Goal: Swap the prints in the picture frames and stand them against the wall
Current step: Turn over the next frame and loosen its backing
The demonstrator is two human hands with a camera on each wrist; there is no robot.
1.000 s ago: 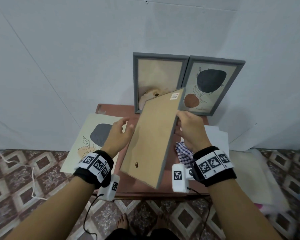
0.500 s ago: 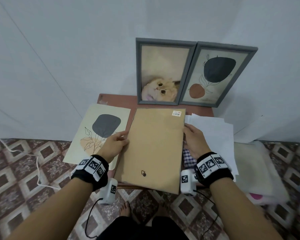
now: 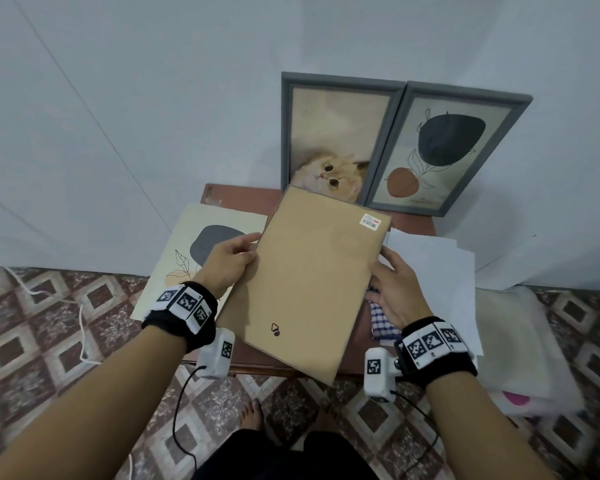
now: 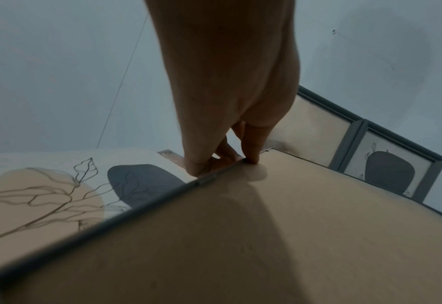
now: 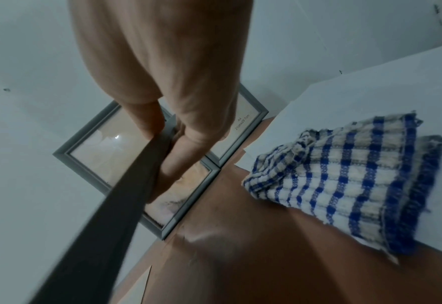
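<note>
A grey picture frame lies back-up over the small reddish table, brown backing board and barcode sticker showing. My left hand pinches its left edge, thumb on the backing, fingers under the rim. My right hand grips the right edge, thumb on top and fingers below. Against the wall stand a framed cat print and a framed abstract print. A loose abstract print lies left of the held frame.
White paper sheets and a blue checked cloth lie on the table's right side. A pale folded fabric sits on the floor at the right. A white cable runs over the patterned floor at the left.
The held frame went from steeply tilted on edge to nearly flat, back-up. Since then its far end has shifted toward the wall and covers the cat frame's bottom.
</note>
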